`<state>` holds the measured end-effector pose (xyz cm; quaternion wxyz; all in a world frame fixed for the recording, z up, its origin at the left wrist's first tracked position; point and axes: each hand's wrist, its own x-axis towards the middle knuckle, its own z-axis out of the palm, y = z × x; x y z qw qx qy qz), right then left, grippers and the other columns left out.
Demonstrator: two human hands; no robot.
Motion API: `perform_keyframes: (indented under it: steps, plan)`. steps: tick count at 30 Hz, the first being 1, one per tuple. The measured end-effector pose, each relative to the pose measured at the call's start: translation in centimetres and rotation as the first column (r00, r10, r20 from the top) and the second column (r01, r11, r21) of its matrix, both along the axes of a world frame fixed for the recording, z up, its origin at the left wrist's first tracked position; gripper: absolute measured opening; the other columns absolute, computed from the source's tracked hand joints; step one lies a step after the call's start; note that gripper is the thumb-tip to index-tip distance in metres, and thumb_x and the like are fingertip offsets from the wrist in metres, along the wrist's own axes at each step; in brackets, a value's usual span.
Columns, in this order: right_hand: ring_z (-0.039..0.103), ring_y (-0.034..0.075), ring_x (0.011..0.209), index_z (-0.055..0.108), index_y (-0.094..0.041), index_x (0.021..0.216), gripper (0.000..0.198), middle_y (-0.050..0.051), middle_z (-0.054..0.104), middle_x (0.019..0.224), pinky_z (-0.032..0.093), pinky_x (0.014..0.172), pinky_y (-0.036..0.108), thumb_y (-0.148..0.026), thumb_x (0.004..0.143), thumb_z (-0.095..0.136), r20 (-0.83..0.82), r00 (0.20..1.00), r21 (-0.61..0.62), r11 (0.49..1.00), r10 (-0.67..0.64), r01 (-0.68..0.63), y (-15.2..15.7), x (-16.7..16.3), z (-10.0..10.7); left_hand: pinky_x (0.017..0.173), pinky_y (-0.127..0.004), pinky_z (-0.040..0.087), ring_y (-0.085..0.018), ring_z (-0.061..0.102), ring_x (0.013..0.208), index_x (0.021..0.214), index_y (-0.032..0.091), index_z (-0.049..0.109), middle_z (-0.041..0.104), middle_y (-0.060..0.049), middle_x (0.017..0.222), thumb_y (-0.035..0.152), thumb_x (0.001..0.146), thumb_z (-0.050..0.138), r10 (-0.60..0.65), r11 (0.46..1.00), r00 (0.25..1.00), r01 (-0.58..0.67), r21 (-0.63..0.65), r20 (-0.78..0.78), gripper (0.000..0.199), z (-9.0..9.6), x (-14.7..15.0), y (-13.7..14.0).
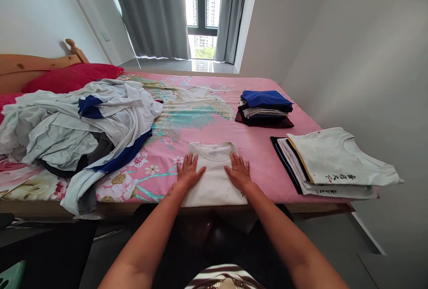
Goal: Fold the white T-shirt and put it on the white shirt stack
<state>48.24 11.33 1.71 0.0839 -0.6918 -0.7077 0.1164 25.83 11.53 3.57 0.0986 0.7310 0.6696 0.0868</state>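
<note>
A white T-shirt, folded into a neat rectangle, lies at the front edge of the bed with its collar pointing away from me. My left hand rests flat on its left side, fingers spread. On the right side my right hand lies flat in the same way, fingers apart. Neither hand grips the cloth. A bit of dark print peeks out near my right wrist. To the right sits a stack of folded shirts, with a white one with dark lettering on top.
A loose heap of white, grey and blue clothes covers the bed's left side, one sleeve hanging over the edge. Farther back on the right is a smaller folded stack, blue on top. Red pillows lie by the wooden headboard.
</note>
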Motion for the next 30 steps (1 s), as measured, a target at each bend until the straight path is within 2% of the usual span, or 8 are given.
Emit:
perform_keyframes:
  steps: [3,8,11,14,19,25,28,30]
  plan:
    - [0.003,0.023,0.141,0.014,-0.019,0.148,0.066,0.004,0.013,0.154,0.0,0.112,0.053,-0.053,0.092,0.023,-0.015,1.0,0.014,1.0,-0.016,0.016,0.2,0.1,-1.1,0.111,-0.057,0.005,-0.03,0.014,0.141,0.143,0.024,0.03,0.02,-0.008,0.154,0.061,0.083,0.039,0.05,0.999,0.999,-0.05,-0.019,0.007,0.071,-0.7,-0.6,0.6]
    - [0.006,0.023,0.141,0.017,-0.02,0.148,0.065,0.005,0.017,0.154,0.001,0.112,0.053,-0.052,0.092,0.026,-0.011,1.0,0.065,0.998,-0.012,0.012,0.2,0.2,-1.7,0.112,-0.054,0.012,-0.027,0.018,0.14,0.136,0.024,0.042,0.028,-0.008,0.151,0.054,0.086,0.039,0.064,0.995,0.998,-0.065,0.075,0.02,0.059,-0.1,-0.5,2.7]
    - [0.007,0.023,0.141,0.017,-0.02,0.148,0.065,0.005,0.018,0.153,0.001,0.112,0.052,-0.052,0.092,0.026,-0.027,1.0,0.08,0.997,-0.014,0.016,0.2,0.2,-1.8,0.112,-0.055,0.007,-0.026,0.011,0.142,0.141,0.025,0.035,0.021,-0.006,0.154,0.053,0.087,0.035,0.013,0.999,1.0,-0.013,0.036,0.005,0.061,0.1,-0.4,4.9]
    - [0.009,0.024,0.141,0.018,-0.021,0.148,0.065,0.005,0.019,0.153,0.001,0.111,0.053,-0.052,0.092,0.028,-0.051,0.999,0.092,0.996,-0.01,0.015,0.4,0.2,-1.9,0.111,-0.057,0.006,-0.028,0.01,0.142,0.145,0.027,0.027,0.02,-0.004,0.154,0.057,0.086,0.031,0.078,0.996,0.997,-0.077,-0.051,0.01,0.066,-0.6,-0.5,6.3]
    - [0.009,0.025,0.141,0.019,-0.021,0.147,0.066,0.006,0.019,0.153,0.001,0.111,0.053,-0.053,0.091,0.029,-0.052,0.999,0.105,0.994,-0.011,0.016,0.4,0.2,-1.9,0.112,-0.057,0.005,-0.027,0.008,0.142,0.146,0.026,0.022,0.019,-0.003,0.154,0.058,0.086,0.029,0.118,0.993,0.993,-0.118,-0.01,0.003,0.069,-1.7,-0.7,6.5]
    - [0.011,0.023,0.141,0.024,-0.022,0.146,0.062,0.004,0.02,0.153,0.005,0.112,0.053,-0.051,0.091,0.028,-0.123,0.992,0.005,0.999,-0.038,0.039,0.6,0.3,0.0,0.11,-0.061,0.005,-0.027,0.005,0.143,0.145,0.023,0.026,0.018,-0.005,0.154,0.05,0.088,0.031,0.115,0.993,0.993,-0.115,0.013,-0.002,0.064,-0.6,-0.7,5.9]
    - [0.01,0.02,0.141,0.024,-0.022,0.146,0.057,0.004,0.02,0.153,0.008,0.112,0.051,-0.046,0.094,0.019,-0.144,0.986,0.012,0.997,-0.079,0.082,1.9,-0.1,1.8,0.112,-0.056,0.001,-0.022,0.007,0.143,0.145,0.021,0.027,0.019,-0.006,0.154,0.04,0.091,0.029,-0.001,0.998,0.999,0.003,0.066,-0.039,0.057,0.2,-0.4,5.9]
    - [0.003,0.019,0.142,0.02,-0.018,0.147,0.06,0.005,0.015,0.154,0.003,0.112,0.051,-0.046,0.094,0.015,-0.107,0.991,0.037,0.996,-0.081,0.086,3.3,-0.7,2.6,0.113,-0.053,0.0,-0.02,0.009,0.143,0.145,0.021,0.026,0.018,-0.006,0.154,0.038,0.092,0.028,-0.064,0.997,0.997,0.066,0.042,-0.041,0.056,0.5,0.0,6.2]
